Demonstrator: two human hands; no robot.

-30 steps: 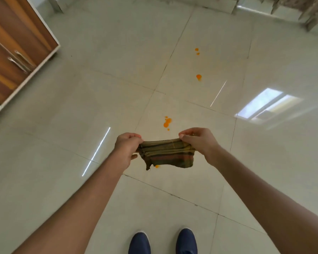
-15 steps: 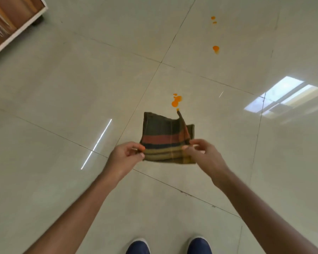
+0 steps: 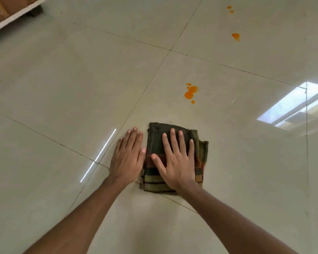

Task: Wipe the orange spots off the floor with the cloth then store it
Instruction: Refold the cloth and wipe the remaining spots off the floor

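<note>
Observed: a folded striped cloth (image 3: 155, 140), dark green with red and yellow bands, lies flat on the glossy tiled floor (image 3: 81, 88). It sits across a grout line, just right of the point where four tiles meet.

Right hand (image 3: 178, 162): palm down on top of the cloth, fingers straight and spread apart, pressing on the fabric. Nothing is gripped.

Left hand (image 3: 127, 160): palm down on the bare tile just beside the cloth's left edge, fingers straight and held together. The thumb reaches the cloth's edge; contact cannot be confirmed. Nothing is gripped.

Orange spots, all unwiped:
- A nearest cluster (image 3: 190, 92) of one large blot and several small drops, on the same tile as the cloth's far edge, beyond it and slightly right, apart from it.
- A single spot (image 3: 235, 36) on the next tile, past the far grout line.
- Two small drops (image 3: 230, 9) near the floor's far edge of view.

Other items: a wooden cabinet (image 3: 11, 8) with a white base stands at the far left corner. A bright window reflection (image 3: 294, 105) shows on the tiles at right.
</note>
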